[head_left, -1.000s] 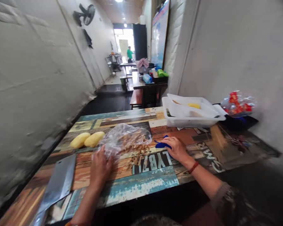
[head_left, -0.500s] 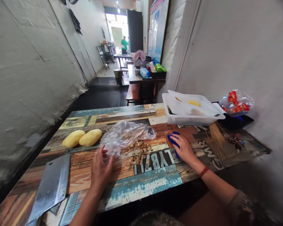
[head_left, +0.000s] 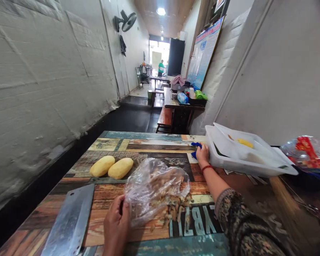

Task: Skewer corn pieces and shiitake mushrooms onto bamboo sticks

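My left hand (head_left: 116, 222) pinches the left edge of a clear plastic bag (head_left: 146, 190) between thumb and fingers. Brown peelings (head_left: 176, 209) lie under and beside the bag's right side. Out at the far right of the tabletop, my right hand (head_left: 202, 153) is closed on a crumpled blue cloth (head_left: 194, 155), right against a white plastic tray (head_left: 216, 158). Two peeled potatoes (head_left: 102, 166) rest side by side beyond the left hand. A cleaver (head_left: 72, 220) lies flat to the left of that hand.
Yellow food (head_left: 245, 143) shows in the tray. Thin wooden skewers (head_left: 282, 193) lie in front of it, with a red-and-clear plastic packet (head_left: 306, 153) by the right wall. Beyond the patterned table (head_left: 149, 135) stand a bench (head_left: 165, 116), another table and a distant person in green (head_left: 160, 67).
My right hand has moved with the blue cloth away from me to the tray's left side. My left hand has closed on the bag's edge. The view has tilted up and turned left.
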Available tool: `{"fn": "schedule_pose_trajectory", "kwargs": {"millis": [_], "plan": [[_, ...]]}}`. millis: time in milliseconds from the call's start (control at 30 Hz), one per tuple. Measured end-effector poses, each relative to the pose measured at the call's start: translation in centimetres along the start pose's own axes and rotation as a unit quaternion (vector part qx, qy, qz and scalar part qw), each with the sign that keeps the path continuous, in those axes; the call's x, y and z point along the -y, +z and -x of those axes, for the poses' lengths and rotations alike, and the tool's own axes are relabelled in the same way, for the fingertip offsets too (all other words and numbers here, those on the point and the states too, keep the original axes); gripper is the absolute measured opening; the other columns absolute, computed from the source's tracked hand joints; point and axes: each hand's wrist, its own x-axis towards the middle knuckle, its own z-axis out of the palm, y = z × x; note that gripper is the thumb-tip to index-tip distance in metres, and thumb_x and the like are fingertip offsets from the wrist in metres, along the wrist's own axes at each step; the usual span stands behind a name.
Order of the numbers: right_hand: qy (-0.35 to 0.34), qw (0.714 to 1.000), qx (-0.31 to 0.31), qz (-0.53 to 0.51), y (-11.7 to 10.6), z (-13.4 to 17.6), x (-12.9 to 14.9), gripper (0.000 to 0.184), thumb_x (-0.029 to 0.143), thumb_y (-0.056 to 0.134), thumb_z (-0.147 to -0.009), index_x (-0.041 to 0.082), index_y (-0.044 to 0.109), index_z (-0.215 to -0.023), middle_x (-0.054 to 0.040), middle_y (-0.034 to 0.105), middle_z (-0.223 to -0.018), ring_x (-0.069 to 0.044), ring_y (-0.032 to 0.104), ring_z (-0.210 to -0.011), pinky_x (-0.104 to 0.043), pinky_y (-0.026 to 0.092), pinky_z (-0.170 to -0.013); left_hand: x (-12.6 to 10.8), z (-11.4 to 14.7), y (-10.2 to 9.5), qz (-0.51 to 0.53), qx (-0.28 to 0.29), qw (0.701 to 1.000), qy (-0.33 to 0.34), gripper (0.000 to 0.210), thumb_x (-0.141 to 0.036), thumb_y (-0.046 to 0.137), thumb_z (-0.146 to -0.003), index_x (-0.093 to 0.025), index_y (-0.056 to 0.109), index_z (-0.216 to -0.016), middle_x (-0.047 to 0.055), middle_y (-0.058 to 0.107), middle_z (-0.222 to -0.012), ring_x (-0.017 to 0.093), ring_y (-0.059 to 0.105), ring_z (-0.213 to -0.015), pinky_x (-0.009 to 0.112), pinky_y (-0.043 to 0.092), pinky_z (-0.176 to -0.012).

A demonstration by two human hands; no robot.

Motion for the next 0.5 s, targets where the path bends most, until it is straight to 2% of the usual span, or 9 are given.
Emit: {"fn": "schedule_pose_trajectory", "kwargs": {"millis": [100, 200, 267, 400, 467, 500], "plan": [[0.000, 0.999, 0.032, 0.008, 2.5, -2.7, 0.9, 0.040, 0.014, 0.043, -0.081, 0.012, 0.066, -0.113, -0.0206, 0.064, -0.121, -0.032, 0.049, -0.127, -0.055, 0.028, -0.114, -0.2, 0.2, -0.1, 0.019, 0.029, 0.999, -0.021, 0.030, -0.045, 0.048, -0.089, -0.021, 0.064, -0.094, 0.004, 0.072, -0.086, 0.023, 0.067, -0.079, 0.031, 0.053, -0.070], [-0.052, 0.991, 0.120, 0.001, 3.5, -2.7, 2.2, 0.036, 0.015, 0.051, -0.078, 0.016, 0.069, -0.110, -0.0148, 0.067, -0.121, -0.029, 0.054, -0.124, -0.051, 0.031, -0.114, -0.6, 0.4, -0.2, 0.031, 0.033, 0.998, -0.034, 0.030, -0.045, 0.049, -0.089, -0.021, 0.065, -0.097, 0.004, 0.073, -0.092, 0.023, 0.067, -0.083, 0.031, 0.053, -0.072], [-0.101, 0.976, 0.193, -0.014, 3.2, -0.2, 3.1, 0.035, 0.015, 0.057, -0.077, 0.020, 0.071, -0.108, -0.0096, 0.070, -0.119, -0.025, 0.058, -0.120, -0.045, 0.036, -0.112, -0.8, 0.5, -0.2, 0.044, 0.029, 0.997, -0.051, 0.031, -0.046, 0.050, -0.088, -0.022, 0.065, -0.098, 0.004, 0.073, -0.093, 0.023, 0.067, -0.084, 0.032, 0.053, -0.074], [-0.181, 0.928, 0.320, -0.060, 0.7, 8.4, 5.0, 0.032, 0.018, 0.063, -0.078, 0.027, 0.073, -0.107, -0.0011, 0.073, -0.116, -0.019, 0.064, -0.112, -0.034, 0.046, -0.105, -1.0, 0.5, -0.1, 0.077, 0.041, 0.993, -0.074, 0.032, -0.048, 0.052, -0.085, -0.022, 0.064, -0.099, 0.005, 0.073, -0.093, 0.024, 0.067, -0.081, 0.034, 0.053, -0.072], [-0.206, 0.903, 0.359, -0.120, -0.7, 10.9, 6.0, 0.029, 0.023, 0.061, -0.085, 0.027, 0.072, -0.111, -0.0019, 0.073, -0.117, -0.020, 0.066, -0.110, -0.035, 0.050, -0.101, -1.1, 0.6, 0.0, 0.082, 0.046, 0.993, -0.075, 0.030, -0.046, 0.051, -0.084, -0.022, 0.064, -0.099, 0.005, 0.072, -0.091, 0.024, 0.066, -0.080, 0.035, 0.053, -0.072], [-0.207, 0.900, 0.355, -0.145, -1.1, 11.0, 6.4, 0.030, 0.025, 0.059, -0.087, 0.026, 0.071, -0.114, -0.0029, 0.072, -0.118, -0.021, 0.066, -0.110, -0.037, 0.050, -0.100, -1.1, 0.6, 0.0, 0.083, 0.045, 0.993, -0.074, 0.030, -0.044, 0.051, -0.084, -0.022, 0.063, -0.100, 0.005, 0.072, -0.090, 0.025, 0.066, -0.081, 0.036, 0.053, -0.073]]}}
